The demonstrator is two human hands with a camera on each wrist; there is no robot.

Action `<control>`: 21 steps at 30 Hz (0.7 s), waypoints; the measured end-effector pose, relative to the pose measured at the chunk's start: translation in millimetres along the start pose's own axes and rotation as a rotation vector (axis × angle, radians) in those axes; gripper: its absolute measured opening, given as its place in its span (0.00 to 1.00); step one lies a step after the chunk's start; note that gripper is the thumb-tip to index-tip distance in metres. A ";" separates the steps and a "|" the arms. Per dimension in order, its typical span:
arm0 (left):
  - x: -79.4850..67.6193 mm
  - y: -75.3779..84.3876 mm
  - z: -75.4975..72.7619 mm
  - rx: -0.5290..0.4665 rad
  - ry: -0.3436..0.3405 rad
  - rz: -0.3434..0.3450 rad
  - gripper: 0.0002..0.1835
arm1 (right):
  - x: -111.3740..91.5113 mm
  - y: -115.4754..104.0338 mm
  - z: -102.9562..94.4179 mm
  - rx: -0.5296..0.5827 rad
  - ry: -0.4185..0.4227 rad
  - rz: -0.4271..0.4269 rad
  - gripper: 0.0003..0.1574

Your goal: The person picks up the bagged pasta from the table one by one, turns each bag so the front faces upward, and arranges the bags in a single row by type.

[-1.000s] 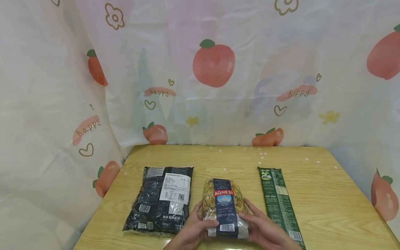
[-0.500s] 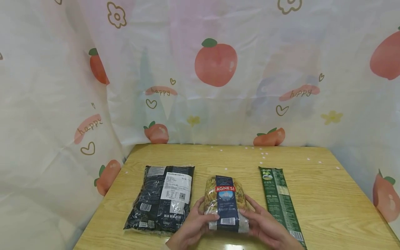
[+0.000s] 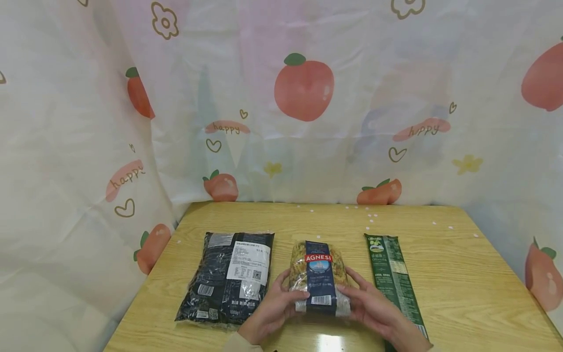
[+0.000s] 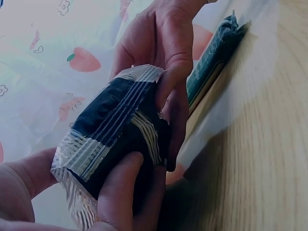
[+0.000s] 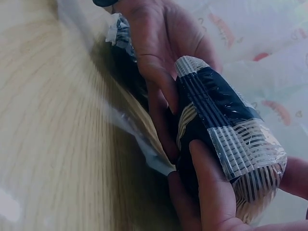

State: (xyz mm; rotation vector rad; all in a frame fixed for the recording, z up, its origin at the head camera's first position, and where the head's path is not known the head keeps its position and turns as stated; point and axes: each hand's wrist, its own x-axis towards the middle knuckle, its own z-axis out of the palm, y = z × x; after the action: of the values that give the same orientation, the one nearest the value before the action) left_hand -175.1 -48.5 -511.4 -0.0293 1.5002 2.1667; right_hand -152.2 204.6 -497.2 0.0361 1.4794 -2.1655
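Observation:
Both hands hold a bag of pasta (image 3: 319,278) marked AGNESI, clear with a dark blue band and striped lower corners. My left hand (image 3: 281,305) grips its left side, thumb over the front. On the right side, my right hand (image 3: 371,308) holds it the same way. The wrist views show the pleated bottom end of the pasta bag (image 4: 113,110), with fingers (image 5: 211,187) curled under its back. In those views its lower end is raised off the wooden table (image 5: 53,144).
A large black bag (image 3: 215,278) with a white label lies left of the hands. To the right lies a long green packet (image 3: 393,278), partly behind the right wrist. A fruit-print curtain (image 3: 303,161) hangs along the table's back and sides.
Both hands have moved the pasta bag slightly away from the body, up in the head view. The black bag and the green packet have stayed in place.

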 end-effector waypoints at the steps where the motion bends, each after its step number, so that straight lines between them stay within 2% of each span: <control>1: 1.2 0.6 0.1 -0.001 0.002 0.000 0.54 | 0.8 -0.8 0.1 -0.002 0.005 -0.001 0.61; 10: 13.1 2.2 -1.8 0.009 0.010 0.000 0.54 | 6.8 -8.0 -1.3 0.003 -0.014 -0.013 0.61; 21: 21.3 7.1 -1.3 -0.002 0.022 0.006 0.53 | 16.0 -13.5 -3.3 -0.008 0.030 -0.010 0.61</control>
State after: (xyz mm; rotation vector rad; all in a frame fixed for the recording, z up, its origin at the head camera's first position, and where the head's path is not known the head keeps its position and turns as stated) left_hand -197.0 -43.3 -511.9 -0.0492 1.5119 2.1799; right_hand -172.6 204.8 -491.7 0.0589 1.5085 -2.1758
